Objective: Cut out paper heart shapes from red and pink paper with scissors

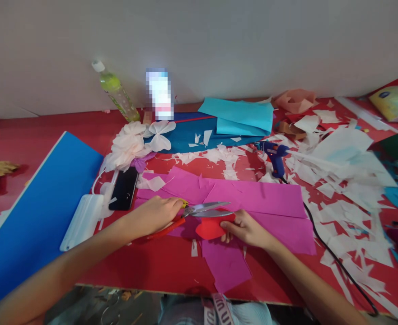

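My left hand (163,212) is closed around the yellow and orange handles of a pair of scissors (205,210). The blades point right and stand apart, with the lower one along the top edge of a small red paper piece (208,227). My right hand (244,228) pinches that red piece at its right side between thumb and fingers. Beneath both hands lie several magenta paper sheets (273,198), some overlapping, with one strip reaching toward the table's front edge.
White scraps (351,234) cover the right side. A blue glue gun (273,155) trails a black cord. Behind are folded cyan paper (239,117), a bottle (117,92) and a lit phone (160,95). To the left are paper flowers (129,144), a dark phone (123,189) and a blue board (46,198).
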`<state>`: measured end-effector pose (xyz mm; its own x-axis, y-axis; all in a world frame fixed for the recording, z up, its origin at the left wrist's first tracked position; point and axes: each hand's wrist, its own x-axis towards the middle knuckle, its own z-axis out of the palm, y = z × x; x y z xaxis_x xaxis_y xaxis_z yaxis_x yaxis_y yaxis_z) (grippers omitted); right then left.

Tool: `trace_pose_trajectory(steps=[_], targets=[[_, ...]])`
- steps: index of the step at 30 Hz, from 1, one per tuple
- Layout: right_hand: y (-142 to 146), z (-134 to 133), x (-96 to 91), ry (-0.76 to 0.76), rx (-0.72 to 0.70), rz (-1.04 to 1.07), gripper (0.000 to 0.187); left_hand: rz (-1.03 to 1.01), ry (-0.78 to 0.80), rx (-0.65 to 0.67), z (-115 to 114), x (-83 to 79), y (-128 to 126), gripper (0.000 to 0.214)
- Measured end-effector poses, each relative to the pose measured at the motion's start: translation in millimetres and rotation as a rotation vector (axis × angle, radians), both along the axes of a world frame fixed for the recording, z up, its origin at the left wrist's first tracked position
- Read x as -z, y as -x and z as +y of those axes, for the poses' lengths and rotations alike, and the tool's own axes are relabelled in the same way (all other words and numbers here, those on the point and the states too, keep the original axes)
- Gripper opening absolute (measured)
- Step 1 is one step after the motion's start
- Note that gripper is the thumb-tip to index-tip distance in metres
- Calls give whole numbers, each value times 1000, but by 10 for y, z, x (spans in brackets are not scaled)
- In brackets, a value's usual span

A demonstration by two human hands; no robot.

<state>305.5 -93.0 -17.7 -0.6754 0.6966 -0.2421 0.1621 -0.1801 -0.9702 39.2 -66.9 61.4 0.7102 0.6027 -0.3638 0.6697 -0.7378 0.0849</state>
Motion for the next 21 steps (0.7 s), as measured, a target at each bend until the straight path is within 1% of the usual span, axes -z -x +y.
trace_pose_trajectory(steps=[4,12,21], targets=[[0,-1,7,11,-9,0,47,39,-18,14,11,-28,0,24],[-2,4,0,19,-27,-8,46,59,-51,36,19,-18,34,21],[-5,14,3,29,-33,9,43,103,-7,19,24,-48,22,21]])
